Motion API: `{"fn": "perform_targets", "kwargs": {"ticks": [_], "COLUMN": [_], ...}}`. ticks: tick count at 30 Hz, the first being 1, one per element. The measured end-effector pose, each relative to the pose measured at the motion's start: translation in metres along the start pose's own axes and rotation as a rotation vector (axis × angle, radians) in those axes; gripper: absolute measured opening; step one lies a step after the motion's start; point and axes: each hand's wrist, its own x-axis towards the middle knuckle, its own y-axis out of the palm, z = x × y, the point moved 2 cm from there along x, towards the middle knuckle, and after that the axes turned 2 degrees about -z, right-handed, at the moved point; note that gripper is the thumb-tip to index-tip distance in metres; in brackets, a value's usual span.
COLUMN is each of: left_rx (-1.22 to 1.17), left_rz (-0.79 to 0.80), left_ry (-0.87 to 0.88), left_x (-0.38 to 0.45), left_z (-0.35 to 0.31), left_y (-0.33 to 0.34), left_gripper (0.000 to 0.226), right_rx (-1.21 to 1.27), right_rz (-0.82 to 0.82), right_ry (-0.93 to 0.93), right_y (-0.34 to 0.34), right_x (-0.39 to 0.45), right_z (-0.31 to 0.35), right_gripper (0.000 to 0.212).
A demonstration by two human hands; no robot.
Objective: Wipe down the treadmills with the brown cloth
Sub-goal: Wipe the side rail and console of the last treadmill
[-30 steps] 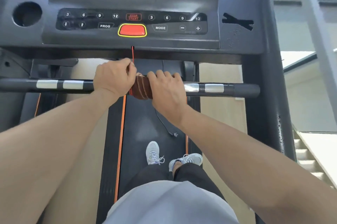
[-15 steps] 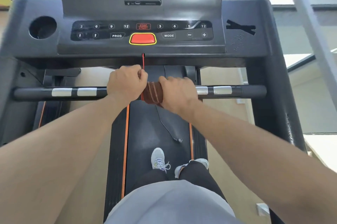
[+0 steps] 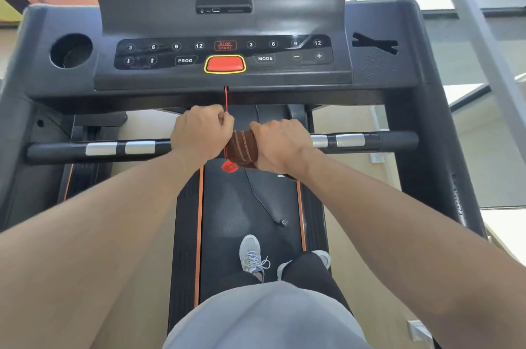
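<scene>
- The treadmill (image 3: pixel 37 70) is the biggest thing here, a heavy, rigid frame rising ahead of both my hands; I judge it will not budge under wiping pressure, so I can lean into it.
- Its console (image 3: pixel 225 64) sits above and beyond my knuckles, a hard, smooth panel of flat buttons. It looks slick, and I would wipe it lightly so that I trigger nothing.
- The handlebar (image 3: pixel 398 140) runs crosswise under both palms, round and stiff, with shiny metal sensor bands to the outside of each hand. It is a firm thing to wrap cloth around.
- My right hand (image 3: pixel 280 146) curls over the bar and clamps the brown cloth (image 3: pixel 242 146) against it.
- My left hand (image 3: pixel 199 132) is fisted just beside the cloth, fingers curled at the bar; it seems to pinch the red cord (image 3: pixel 226 98), though I cannot tell for sure.
- The brown cloth lies wound around the bar between my hands, touching the right one. It is soft, light and limp, so I should hold it bunched in a full palm grip rather than by an edge.
- The red cord hangs from the console past my left knuckles: thin, slack, and easy to snag.
</scene>
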Motion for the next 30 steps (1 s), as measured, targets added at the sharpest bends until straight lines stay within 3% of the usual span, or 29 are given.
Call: {"fn": "perform_targets", "kwargs": {"ticks": [3,10,14,19,23,27,30], "left_rx": [-0.023,-0.049,-0.068,-0.082,-0.073,-0.066,-0.06], "left_rz": [0.01,0.018,0.024,0.031,0.044,0.054,0.043], "left_ry": [-0.013,0.0,0.007,-0.012,-0.018,-0.035,-0.011], "left_x": [0.002,0.001,0.002,0.004,0.004,0.004,0.003], "left_z": [0.003,0.002,0.005,0.006,0.005,0.005,0.003], "left_y": [0.003,0.001,0.003,0.006,0.005,0.005,0.004], "left_gripper": [0.039,0.038,0.038,0.036,0.037,0.036,0.034], "right_rx": [0.025,0.111,0.118,0.075,-0.026,-0.142,-0.105], "right_rz": [0.118,0.31,0.334,0.227,-0.03,-0.214,-0.137], "right_ry": [-0.022,-0.037,-0.042,0.004,0.062,0.077,0.062], "right_y": [-0.008,-0.011,-0.008,-0.006,0.002,0.015,0.008], "right_x": [0.004,0.016,0.018,0.011,-0.006,-0.015,-0.011], "right_z": [-0.003,-0.006,-0.006,-0.002,0.008,0.016,0.012], "right_gripper": [0.027,0.042,0.041,0.034,0.027,0.036,0.029]}}
